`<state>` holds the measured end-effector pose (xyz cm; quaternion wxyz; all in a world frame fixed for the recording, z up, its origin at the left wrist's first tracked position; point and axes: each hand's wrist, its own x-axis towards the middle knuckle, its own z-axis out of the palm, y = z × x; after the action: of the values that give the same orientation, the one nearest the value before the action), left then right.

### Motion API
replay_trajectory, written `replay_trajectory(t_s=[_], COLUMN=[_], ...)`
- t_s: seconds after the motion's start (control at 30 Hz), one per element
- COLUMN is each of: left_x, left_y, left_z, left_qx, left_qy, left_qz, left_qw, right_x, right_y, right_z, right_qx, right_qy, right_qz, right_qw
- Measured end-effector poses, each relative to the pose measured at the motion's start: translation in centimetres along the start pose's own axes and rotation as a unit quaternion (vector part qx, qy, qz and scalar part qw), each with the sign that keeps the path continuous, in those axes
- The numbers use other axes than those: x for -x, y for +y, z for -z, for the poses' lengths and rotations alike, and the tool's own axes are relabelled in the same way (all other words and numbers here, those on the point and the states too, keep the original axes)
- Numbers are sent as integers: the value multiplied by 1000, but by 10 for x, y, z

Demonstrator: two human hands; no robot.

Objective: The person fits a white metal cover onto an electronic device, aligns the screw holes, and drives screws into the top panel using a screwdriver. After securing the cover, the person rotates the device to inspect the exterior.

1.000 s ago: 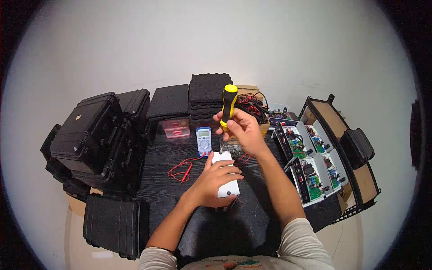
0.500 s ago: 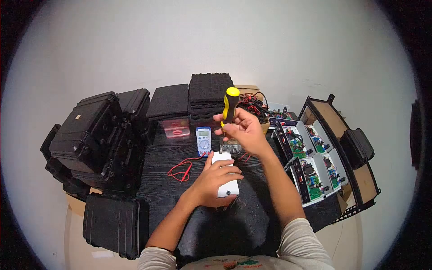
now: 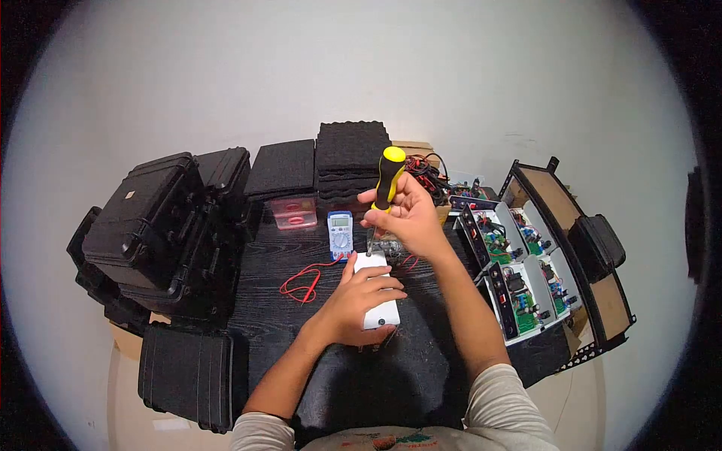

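White box, clasped by left hand; raised right hand pinches screwdriver.

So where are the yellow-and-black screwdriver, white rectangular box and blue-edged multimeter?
Yellow-and-black screwdriver (image 3: 388, 181): head view, its handle.
White rectangular box (image 3: 382, 313): head view, its near end.
Blue-edged multimeter (image 3: 341, 238): head view, its dial.

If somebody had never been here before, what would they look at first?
Probably the bright yellow-and-black screwdriver, held almost upright by the right hand over the far end of a white box that the left hand holds. Next might come the blue multimeter just beyond the box, a little left. Stacked black cases loom at left, with green circuit boards at right.
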<state>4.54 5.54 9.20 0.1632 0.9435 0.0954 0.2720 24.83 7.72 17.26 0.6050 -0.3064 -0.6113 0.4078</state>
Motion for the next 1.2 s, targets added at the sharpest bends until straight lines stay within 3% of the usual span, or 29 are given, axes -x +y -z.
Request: replay_trajectory(t_s=[0.07, 0.27, 0.53, 0.63, 0.73, 1.2], left_x=[0, 0, 0, 1, 0, 1], left_y=[0, 1, 0, 0, 0, 0], left_z=[0, 1, 1, 1, 0, -1], left_qx=[1, 5, -1, 3, 5, -1], left_qy=[-1, 1, -7, -1, -2, -2], left_qz=[0, 1, 1, -3, 1, 7], left_qw=[1000, 1000, 1000, 1000, 1000, 1000], right_x=[-2, -4, -7, -5, -6, -4], right_y=[1, 12, 4, -1, 0, -6], right_z=[0, 10, 0, 4, 7, 5], right_qx=[40, -3, 78, -13, 36, 43], right_qy=[10, -34, 17, -17, -53, 22], right_qz=[6, 19, 41, -18, -4, 35], right_qw=[999, 999, 996, 1000, 998, 998])
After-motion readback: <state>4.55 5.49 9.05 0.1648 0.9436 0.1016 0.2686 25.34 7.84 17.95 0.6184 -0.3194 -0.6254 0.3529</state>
